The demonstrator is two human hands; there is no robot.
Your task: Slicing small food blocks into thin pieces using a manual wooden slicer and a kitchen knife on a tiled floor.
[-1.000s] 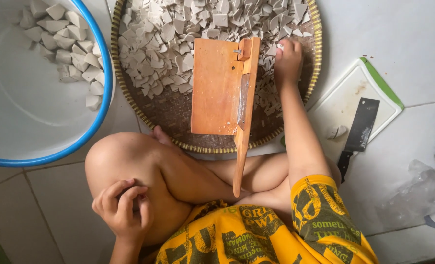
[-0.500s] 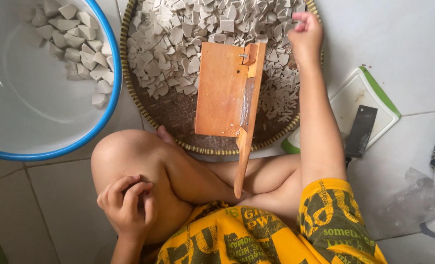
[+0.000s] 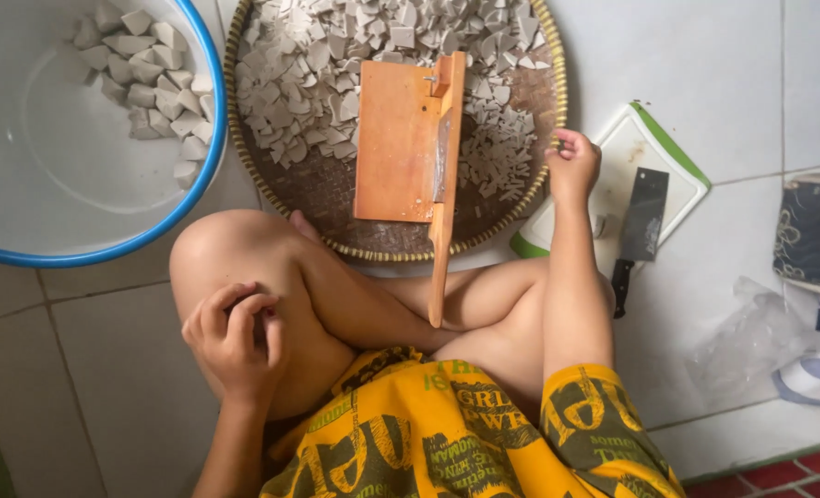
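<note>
Wooden slicer (image 3: 401, 138) leans unheld on the woven tray (image 3: 336, 198); my loosely curled, empty right hand (image 3: 571, 166) could knock it over.

The blue-rimmed basin (image 3: 209, 138) runs off the top and left edges, and the woven tray (image 3: 539, 198) loses its far rim at the top. The right hand (image 3: 571, 166) curls so its palm stays hidden. The cleaver (image 3: 643, 217) handle slips behind the forearm.
</note>
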